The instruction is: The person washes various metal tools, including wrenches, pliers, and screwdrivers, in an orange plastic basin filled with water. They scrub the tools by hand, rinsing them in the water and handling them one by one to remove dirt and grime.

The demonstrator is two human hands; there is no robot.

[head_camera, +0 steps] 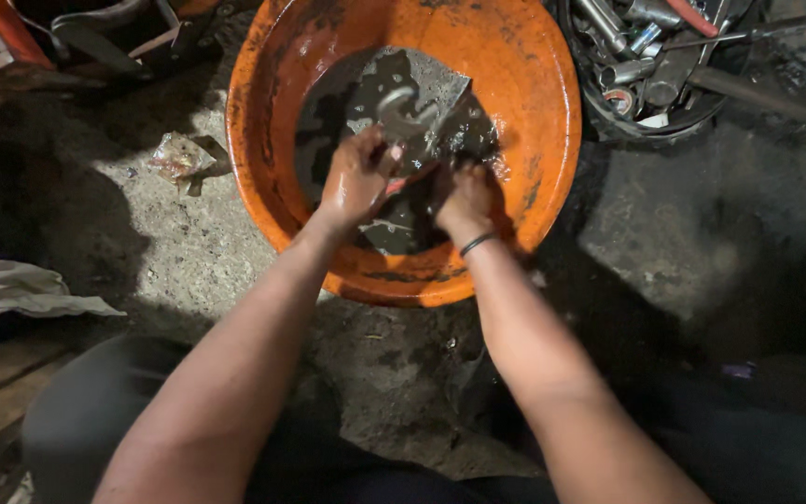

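Head view: left hand (358, 177) and right hand (466, 199), closed on a dark part hard to identify, in round orange plastic basin (534, 103) of murky grey liquid (366, 89); slick fingers risk dropping it and splashing.

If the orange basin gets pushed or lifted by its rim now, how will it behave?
The orange basin holds dark liquid, so it is probably heavy and apt to slosh. Its grimy rim looks wet, likely slippery. Both hands, left hand and right hand, work inside it, so a push could spill.
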